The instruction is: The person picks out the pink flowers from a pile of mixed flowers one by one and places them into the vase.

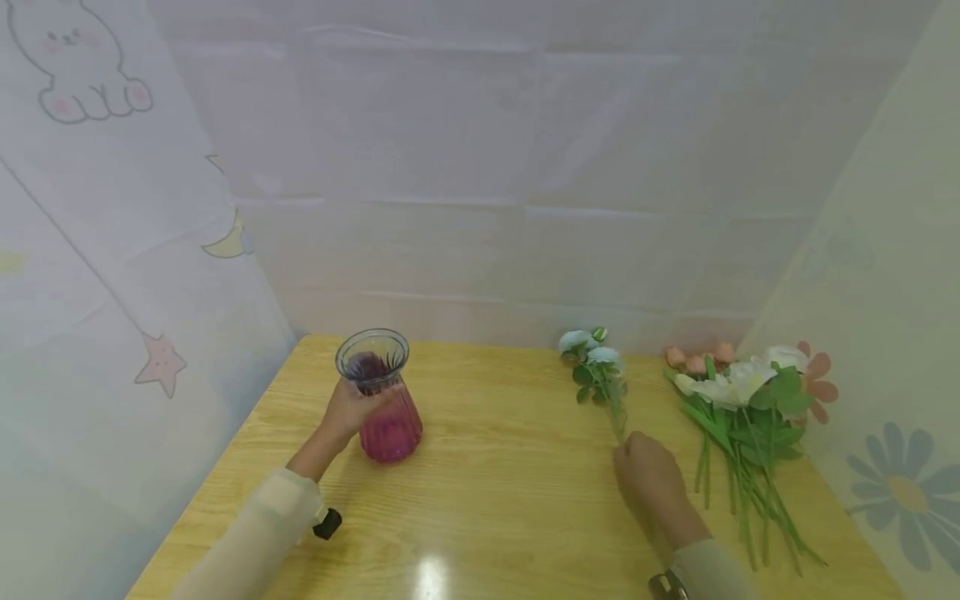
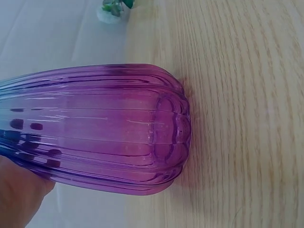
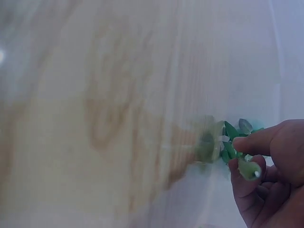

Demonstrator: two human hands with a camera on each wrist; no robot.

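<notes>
Toward the left of the table, my left hand grips the narrow neck of a ribbed glass vase, blue-grey at the flared rim and pink-purple at the base. Its purple lower part fills much of the left wrist view, where a thumb lies along the side. On the right, my right hand pinches the stem of pale blue artificial flowers, their heads pointing toward the back wall. The stem's cut end pokes out between thumb and fingers in the right wrist view.
At the table's right side lie more artificial flowers: white blooms with long green stems and orange-pink tulips. Pale printed sheets form a back wall and side walls around the wooden table.
</notes>
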